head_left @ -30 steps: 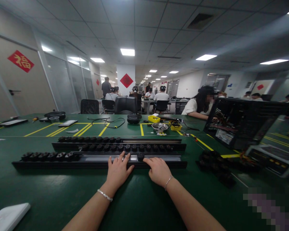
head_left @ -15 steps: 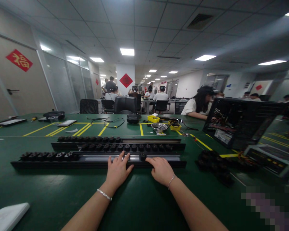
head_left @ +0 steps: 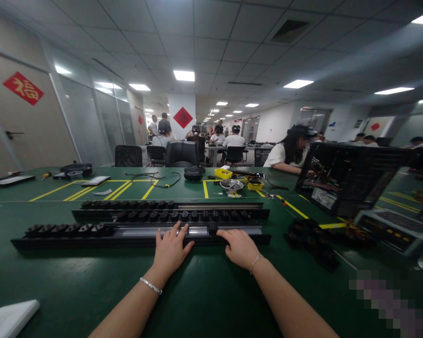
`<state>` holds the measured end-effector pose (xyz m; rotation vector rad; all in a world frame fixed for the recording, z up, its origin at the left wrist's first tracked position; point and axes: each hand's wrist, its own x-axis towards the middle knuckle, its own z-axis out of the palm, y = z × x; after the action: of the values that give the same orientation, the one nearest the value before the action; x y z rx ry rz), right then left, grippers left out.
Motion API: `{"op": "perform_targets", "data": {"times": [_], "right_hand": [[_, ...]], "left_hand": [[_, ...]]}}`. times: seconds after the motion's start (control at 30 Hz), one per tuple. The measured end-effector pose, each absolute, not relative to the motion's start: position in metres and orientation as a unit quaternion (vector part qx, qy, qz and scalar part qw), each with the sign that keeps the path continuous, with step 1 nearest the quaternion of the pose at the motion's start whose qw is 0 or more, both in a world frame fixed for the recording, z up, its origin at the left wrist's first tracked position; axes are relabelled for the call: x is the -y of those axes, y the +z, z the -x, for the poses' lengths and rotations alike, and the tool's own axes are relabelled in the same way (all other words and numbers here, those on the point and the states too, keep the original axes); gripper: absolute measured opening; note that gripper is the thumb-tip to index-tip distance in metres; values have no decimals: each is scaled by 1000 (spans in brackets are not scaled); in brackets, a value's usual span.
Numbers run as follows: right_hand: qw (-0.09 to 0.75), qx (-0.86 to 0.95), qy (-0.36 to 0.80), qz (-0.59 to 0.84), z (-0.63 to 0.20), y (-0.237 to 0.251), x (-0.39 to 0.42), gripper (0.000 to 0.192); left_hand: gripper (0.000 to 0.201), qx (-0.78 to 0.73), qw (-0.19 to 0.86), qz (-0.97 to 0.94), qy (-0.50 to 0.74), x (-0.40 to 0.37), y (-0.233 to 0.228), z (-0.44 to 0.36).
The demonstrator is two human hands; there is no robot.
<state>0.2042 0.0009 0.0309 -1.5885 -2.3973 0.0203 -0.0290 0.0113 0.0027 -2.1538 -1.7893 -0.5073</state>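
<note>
Left hand [head_left: 169, 249], fingers spread flat, presses the near rail [head_left: 141, 236] on the counter [head_left: 74, 281]; right hand [head_left: 240, 247] curls beside a black slider [head_left: 212, 228]. The rail looks long, stiff and probably heavy: grip its edges, since the sliders likely run freely.

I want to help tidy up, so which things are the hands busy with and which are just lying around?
In use:
left hand resting on the near black rail
right hand at the loose black block on that rail
row of black blocks

Lying about:
far rail
white slab
yellow box
metal bowl
computer case
</note>
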Motion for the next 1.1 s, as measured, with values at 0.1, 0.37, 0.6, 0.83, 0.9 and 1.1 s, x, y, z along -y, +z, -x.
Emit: {"op": "perform_targets", "data": {"times": [0.1,0.37,0.6,0.83,0.9,1.1], "right_hand": [[129,828,7,546,-206,32,-1,53],[122,830,2,544,-212,30,-4,52],[118,832,10,542,-229,32,-5,51],[127,838,13,531,-234,32,-6,50],[132,835,11,535,-237,31,-7,50],[133,828,13,545,-244,27,-4,52]], "left_hand": [[53,626,143,748,-170,-11,4,29],[53,620,151,749,-177,-13,1,30],[53,617,149,751,-180,-13,0,31],[54,621,145,750,-175,-13,0,30],[54,623,142,750,-173,-13,1,29],[53,618,146,751,-181,-13,0,30]]}}
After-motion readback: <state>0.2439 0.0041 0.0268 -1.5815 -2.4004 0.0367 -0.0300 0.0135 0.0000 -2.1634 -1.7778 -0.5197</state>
